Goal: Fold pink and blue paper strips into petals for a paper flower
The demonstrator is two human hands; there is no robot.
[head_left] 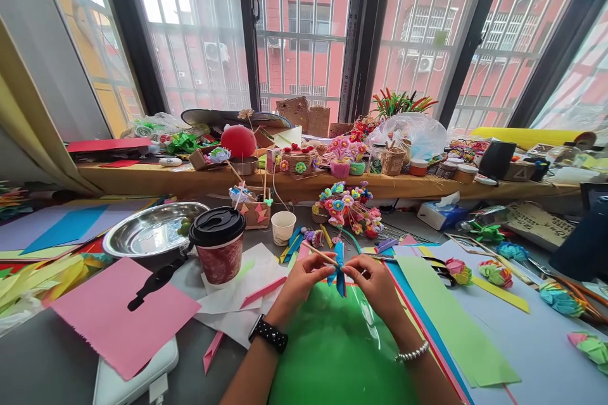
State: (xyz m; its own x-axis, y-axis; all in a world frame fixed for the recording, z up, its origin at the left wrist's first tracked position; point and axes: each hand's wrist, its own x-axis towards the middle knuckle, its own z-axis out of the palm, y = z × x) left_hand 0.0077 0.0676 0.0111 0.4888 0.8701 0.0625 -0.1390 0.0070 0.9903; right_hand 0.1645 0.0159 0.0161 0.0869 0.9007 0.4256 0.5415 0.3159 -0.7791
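Note:
My left hand (306, 275) is closed in a pinch at the blue folded paper piece (340, 269), with a thin wooden stick (323, 255) lying along its fingers and ending at the paper. From the other side, my right hand (373, 280) pinches the same blue paper, fingertips close to the left ones. The exact finger contact is partly hidden. Below both hands is a glossy green rounded surface (344, 348). Folded blue and yellow paper strips (294, 244) lie just beyond the left hand. A light green paper sheet (451, 323) lies right of my right arm.
A lidded red cup (220, 247), a steel bowl (137, 234) and pink paper (126, 316) stand or lie on the left. A white paper cup (284, 228) and colourful crocheted flowers (346, 205) sit ahead. Scissors (441, 271) and folded paper flowers (496, 272) are on the right.

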